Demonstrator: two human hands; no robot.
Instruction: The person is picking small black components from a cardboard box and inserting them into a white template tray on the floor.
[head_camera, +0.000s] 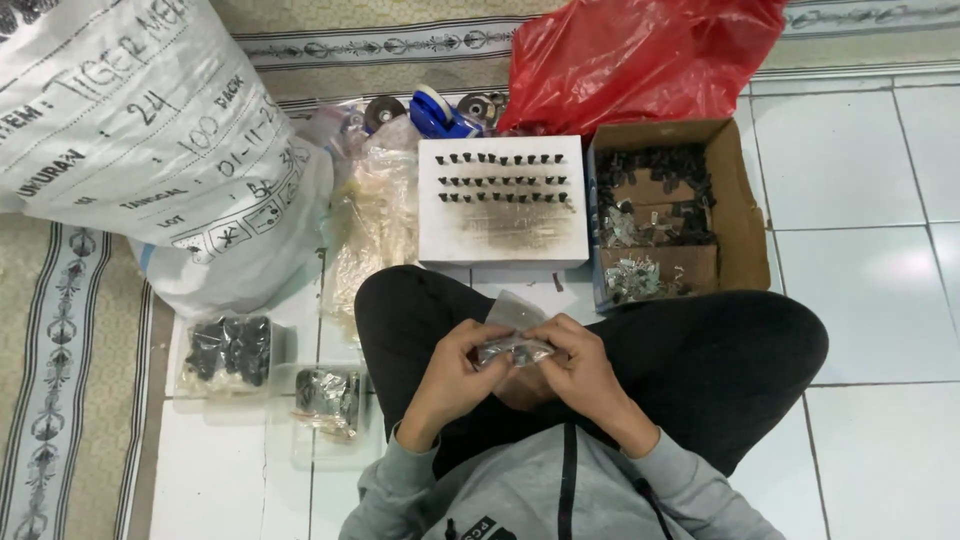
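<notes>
Step in hand: the person sits cross-legged on the tiled floor (870, 300) and works a small clear plastic bag (512, 335) over the lap, seemingly at the bagging stage, filling or closing it.
Left hand: the left hand (455, 372) pinches the bag's left end, fingers curled onto it.
Right hand: the right hand (578, 368) grips the bag's right end, fingertips closed on the plastic.
Bag contents: something small and shiny shows through the plastic; what exactly cannot be told.
Ahead of the knees: a white block (503, 200) carries three rows of small dark pieces stuck upright.
Right of the block: an open cardboard box (735, 205) holds loose dark and silvery parts.
Far side: a red plastic bag (640, 55) lies behind the box, a blue tape dispenser (440, 112) beside it.
Left of the lap: two filled clear packets (230, 350) lie on the floor, near a big white sack (140, 140).
Next move calls for: by judgement, a steady two-handed pinch along the mouth so nothing spills.
</notes>
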